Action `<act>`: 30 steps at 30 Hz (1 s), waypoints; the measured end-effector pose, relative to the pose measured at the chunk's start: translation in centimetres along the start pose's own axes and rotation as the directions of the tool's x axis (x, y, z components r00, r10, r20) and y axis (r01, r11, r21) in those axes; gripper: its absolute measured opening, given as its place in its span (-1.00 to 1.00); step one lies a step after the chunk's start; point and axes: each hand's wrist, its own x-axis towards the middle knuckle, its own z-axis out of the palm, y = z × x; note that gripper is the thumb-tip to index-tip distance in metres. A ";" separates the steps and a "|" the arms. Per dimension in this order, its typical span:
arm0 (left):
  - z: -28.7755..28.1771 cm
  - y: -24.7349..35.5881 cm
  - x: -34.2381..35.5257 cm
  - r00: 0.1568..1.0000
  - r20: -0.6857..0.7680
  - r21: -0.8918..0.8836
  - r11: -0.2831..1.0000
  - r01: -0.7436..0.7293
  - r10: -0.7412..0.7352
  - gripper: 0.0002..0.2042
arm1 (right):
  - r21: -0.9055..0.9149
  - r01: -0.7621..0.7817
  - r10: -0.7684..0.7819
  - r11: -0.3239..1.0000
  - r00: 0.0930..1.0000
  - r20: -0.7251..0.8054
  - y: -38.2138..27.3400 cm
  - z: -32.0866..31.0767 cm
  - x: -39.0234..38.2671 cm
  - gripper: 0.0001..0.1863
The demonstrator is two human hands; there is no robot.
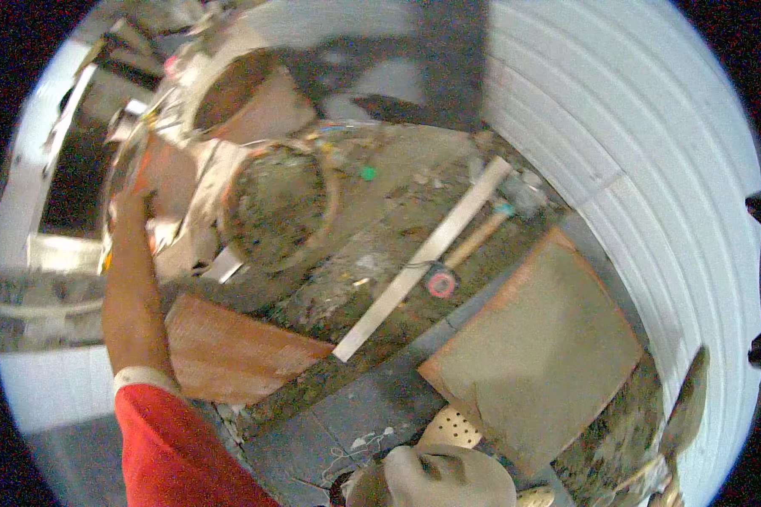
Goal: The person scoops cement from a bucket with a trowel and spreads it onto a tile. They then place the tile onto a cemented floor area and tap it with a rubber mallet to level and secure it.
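My left arm, in a red sleeve, reaches to the upper left. My left hand (134,201) is at the lower edge of a reddish-brown tile (174,173); blur hides its fingers, so a grip cannot be made out. At the lower right edge, my right hand (671,493), partly cut off, is closed at the handle of a mortar-smeared trowel (689,397), blade up beside the ribbed wall. Between my hands lies a large square tile (541,346), its upper face grey-brown with reddish edges. Another reddish tile (245,351) rests below my left forearm.
A round tub of mortar (279,203) stands ahead. A pale straight bar (423,258) crosses the rough bed, beside a wooden-handled mallet (441,282) with a dark and pink head. Dark floor tiles (338,427) lie near my perforated shoe (452,427). A white ribbed wall (643,160) curves along the right.
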 end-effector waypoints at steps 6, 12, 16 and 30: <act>-4.0 13.9 -10.3 0.898 -0.418 -0.519 0.774 -0.363 0.140 -0.45 | -0.290 0.047 -0.079 0.956 0.992 -0.102 1.9 3.7 3.3 -0.38; -1.4 36.6 -38.8 0.479 -0.435 -0.743 -0.003 -0.669 0.762 -0.45 | -0.208 0.055 -0.069 0.977 0.996 -0.063 0.6 4.1 1.5 -0.40; 0.0 44.6 -54.5 0.130 -0.305 -0.672 -0.116 -0.732 0.944 -0.44 | -0.136 0.166 -0.173 0.977 0.984 -0.043 1.0 0.5 -4.0 -0.39; -5.1 46.7 -44.7 0.385 -0.313 -0.478 0.207 -0.854 0.868 -0.43 | -0.644 -0.026 -0.644 0.764 -0.001 -0.765 27.3 -20.4 -17.7 -0.45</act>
